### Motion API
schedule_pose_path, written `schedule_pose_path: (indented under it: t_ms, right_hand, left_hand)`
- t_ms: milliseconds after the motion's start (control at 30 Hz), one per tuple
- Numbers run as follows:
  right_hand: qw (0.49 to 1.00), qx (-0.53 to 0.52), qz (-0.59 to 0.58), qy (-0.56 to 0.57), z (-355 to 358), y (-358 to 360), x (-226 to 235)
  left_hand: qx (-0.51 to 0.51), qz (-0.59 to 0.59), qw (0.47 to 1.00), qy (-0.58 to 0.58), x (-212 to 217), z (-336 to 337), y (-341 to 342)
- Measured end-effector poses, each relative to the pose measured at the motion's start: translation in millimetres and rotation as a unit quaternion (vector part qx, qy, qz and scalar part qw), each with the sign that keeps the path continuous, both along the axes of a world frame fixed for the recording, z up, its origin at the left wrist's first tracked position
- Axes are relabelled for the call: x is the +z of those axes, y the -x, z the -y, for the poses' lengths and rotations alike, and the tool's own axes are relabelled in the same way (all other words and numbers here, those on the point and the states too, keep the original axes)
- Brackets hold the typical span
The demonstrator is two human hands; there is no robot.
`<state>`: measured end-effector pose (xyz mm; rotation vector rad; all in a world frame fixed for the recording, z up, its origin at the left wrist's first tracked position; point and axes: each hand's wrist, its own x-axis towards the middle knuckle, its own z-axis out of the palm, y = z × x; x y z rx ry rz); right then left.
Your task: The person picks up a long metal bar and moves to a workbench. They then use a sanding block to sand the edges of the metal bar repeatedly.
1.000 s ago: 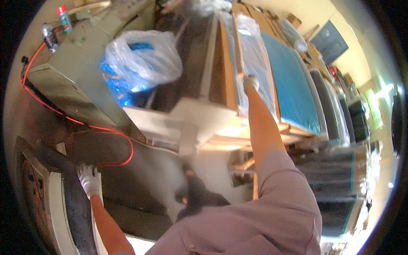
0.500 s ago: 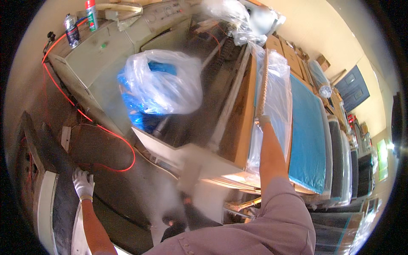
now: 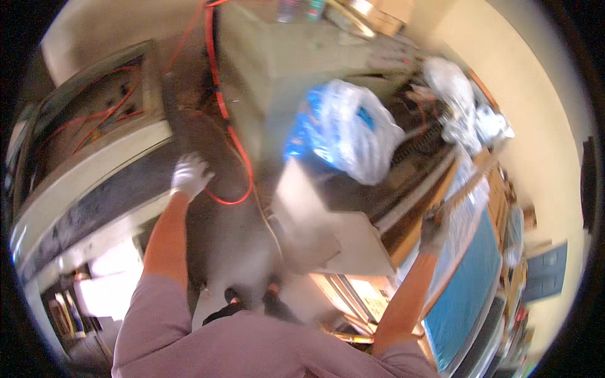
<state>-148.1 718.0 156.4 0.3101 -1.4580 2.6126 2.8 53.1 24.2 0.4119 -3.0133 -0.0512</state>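
Strip [image 3: 471, 184] — brown, blurred — seemingly clasped in right hand [image 3: 432, 228]; left hand [image 3: 190, 174] spread, empty; likely a holding step; next needs clearance

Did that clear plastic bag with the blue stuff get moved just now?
No. It looks farther right only because the view turned; judged against the grey-green cabinet, the clear plastic bag still sits beside it.

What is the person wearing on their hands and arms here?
The left hand wears a whitish glove; the right hand appears to wear a greyer, darker one, blurred. Plain mauve-grey sleeves stop around the elbows, leaving the forearms bare.
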Motion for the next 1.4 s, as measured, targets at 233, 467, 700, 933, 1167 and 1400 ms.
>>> schedule_pose_path:
  t_ms: [233, 467, 700, 933, 1167, 1400]
  right_hand:
    - [0.991, -0.081, 0.003, -0.110, 175.9, -87.5, 35.5]
    - [0.953, -0.082, -0.061, -0.285, 270.5, -116.0, 85.2]
    - [0.869, -0.014, -0.117, -0.481, 347.6, -106.0, 79.3]
    - [0.744, 0.090, -0.256, -0.610, 426.8, -34.1, -2.5]
    - [0.574, 0.128, -0.195, -0.785, 524.2, 24.7, -134.5]
    - [0.872, 0.154, -0.124, -0.448, 591.1, 74.8, -150.3]
  left_hand:
    - [0.014, -0.041, 0.998, -0.052, -6.7, -11.5, -44.2]
    - [-0.037, -0.100, 0.976, -0.190, -26.2, -59.1, -146.9]
    - [0.025, -0.054, 0.955, -0.291, -33.8, -85.1, -282.7]
    - [0.124, -0.031, 0.920, -0.371, -48.9, -90.4, -319.6]
    - [0.201, -0.021, 0.888, -0.413, -48.5, -90.3, -300.2]
    - [0.227, -0.022, 0.883, -0.410, -50.7, -77.7, -279.3]
